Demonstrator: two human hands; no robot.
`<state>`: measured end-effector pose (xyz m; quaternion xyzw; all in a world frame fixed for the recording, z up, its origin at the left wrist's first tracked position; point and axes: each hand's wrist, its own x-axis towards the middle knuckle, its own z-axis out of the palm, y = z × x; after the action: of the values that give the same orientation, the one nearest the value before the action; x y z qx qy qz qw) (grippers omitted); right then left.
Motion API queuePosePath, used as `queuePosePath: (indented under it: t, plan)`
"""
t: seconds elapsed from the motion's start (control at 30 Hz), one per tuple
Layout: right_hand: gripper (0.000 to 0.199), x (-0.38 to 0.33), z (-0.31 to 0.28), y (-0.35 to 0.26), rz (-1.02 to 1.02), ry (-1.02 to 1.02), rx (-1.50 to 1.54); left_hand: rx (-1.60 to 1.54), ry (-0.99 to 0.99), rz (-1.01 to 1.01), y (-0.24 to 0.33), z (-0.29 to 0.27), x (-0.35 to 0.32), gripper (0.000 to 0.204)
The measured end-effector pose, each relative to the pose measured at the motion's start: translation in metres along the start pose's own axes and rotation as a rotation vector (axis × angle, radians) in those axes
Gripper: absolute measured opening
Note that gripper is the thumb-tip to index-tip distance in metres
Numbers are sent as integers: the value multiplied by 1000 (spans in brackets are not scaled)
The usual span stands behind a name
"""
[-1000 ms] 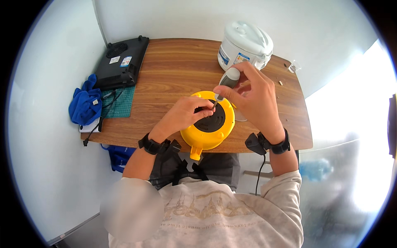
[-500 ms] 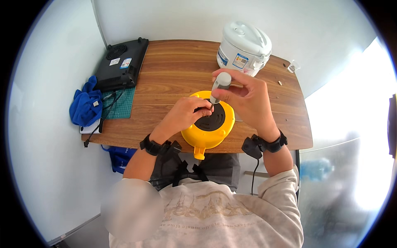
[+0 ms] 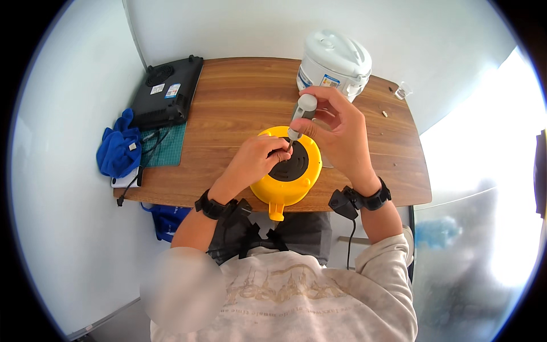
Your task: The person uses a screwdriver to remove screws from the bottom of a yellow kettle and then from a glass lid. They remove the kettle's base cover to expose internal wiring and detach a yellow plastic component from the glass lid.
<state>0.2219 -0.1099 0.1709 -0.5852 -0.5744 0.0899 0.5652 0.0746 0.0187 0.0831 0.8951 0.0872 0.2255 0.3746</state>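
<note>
A round yellow appliance (image 3: 272,190) lies at the table's near edge, its black vented disc (image 3: 295,166) facing up and a yellow tab pointing toward me. My right hand (image 3: 345,129) is closed around the grey and white handle of a screwdriver (image 3: 306,107), held tilted over the disc with its shaft pointing down. My left hand (image 3: 249,162) reaches in from the left, over the yellow rim. Its thumb and fingers are pinched at the lower end of the shaft; the tip, and any screw under it, is hidden.
A white rice cooker (image 3: 335,54) stands behind my right hand. At the back right are a small clear cup (image 3: 403,90) and small bits. On the left sit a black flat appliance (image 3: 165,94), a green cutting mat (image 3: 173,149), a blue cloth (image 3: 118,152) and a cable.
My right hand has shifted slightly, and its fingers have moved a little around the screwdriver handle. My left hand keeps its pinch by the shaft; the yellow appliance stays put.
</note>
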Motion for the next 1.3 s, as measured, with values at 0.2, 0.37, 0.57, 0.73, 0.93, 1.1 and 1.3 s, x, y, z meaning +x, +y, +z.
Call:
queuePosePath:
  t: [0.2,0.37,0.57,0.73,0.93,1.1,1.3]
  plan:
    - [40,0,2,-3,114,-16,355,-112,32,-58,1,2,-3,10]
    - [43,3,7,2,-42,13,-56,-100,52,-81,3,3,-3,10]
    - [47,3,8,1,45,-13,134,-123,49,-71,1,3,-3,12]
    - [47,5,6,1,20,-37,193,-105,36,-78,0,2,-2,14]
    - [45,3,6,-2,-169,-21,-136,44,21,-119,18,-4,-3,13]
    - [44,1,5,-3,-132,-55,-25,31,27,-68,12,-1,-3,13]
    - [47,3,-3,-7,21,-68,72,3,40,-54,9,1,-2,16]
